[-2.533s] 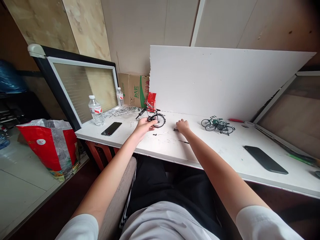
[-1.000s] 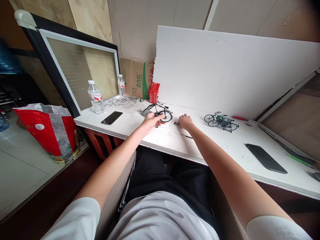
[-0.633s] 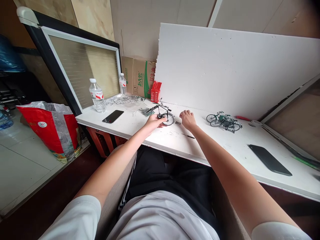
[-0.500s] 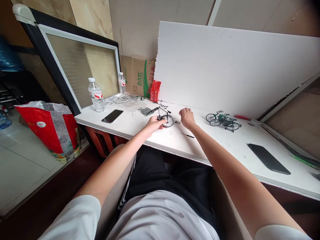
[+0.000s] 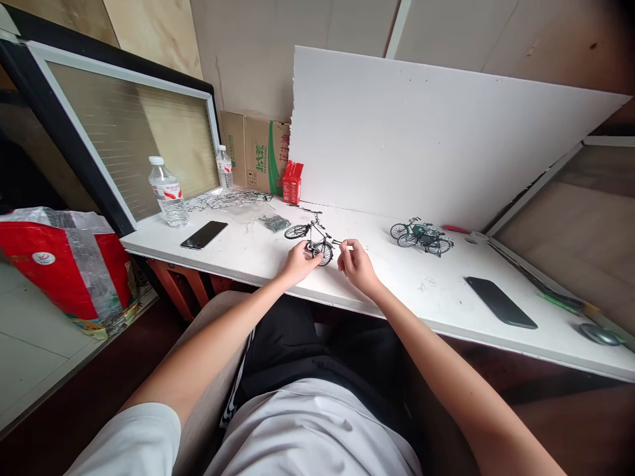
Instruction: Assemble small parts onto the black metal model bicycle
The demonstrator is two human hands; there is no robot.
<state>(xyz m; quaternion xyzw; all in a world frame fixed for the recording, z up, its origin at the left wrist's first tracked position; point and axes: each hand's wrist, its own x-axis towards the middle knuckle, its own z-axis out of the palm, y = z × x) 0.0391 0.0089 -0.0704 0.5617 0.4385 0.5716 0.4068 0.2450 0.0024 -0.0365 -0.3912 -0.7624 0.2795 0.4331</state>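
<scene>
Nearest the table's (image 5: pixel 446 311) front edge, the left hand (image 5: pixel 299 261) pinches the rear wheel of a small black model bicycle (image 5: pixel 310 237) standing upright. The right hand (image 5: pixel 355 260), just beside it, nips a thin metal part (image 5: pixel 338 242) between fingertips. Farther right stand green model bicycles (image 5: pixel 421 236); a dark phone (image 5: pixel 204 234) lies farther left.

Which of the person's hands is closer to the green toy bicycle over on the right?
The right hand. It sits left of the green bicycle, apart from it on the white table. The left hand is farther left, at the black bicycle.
</scene>
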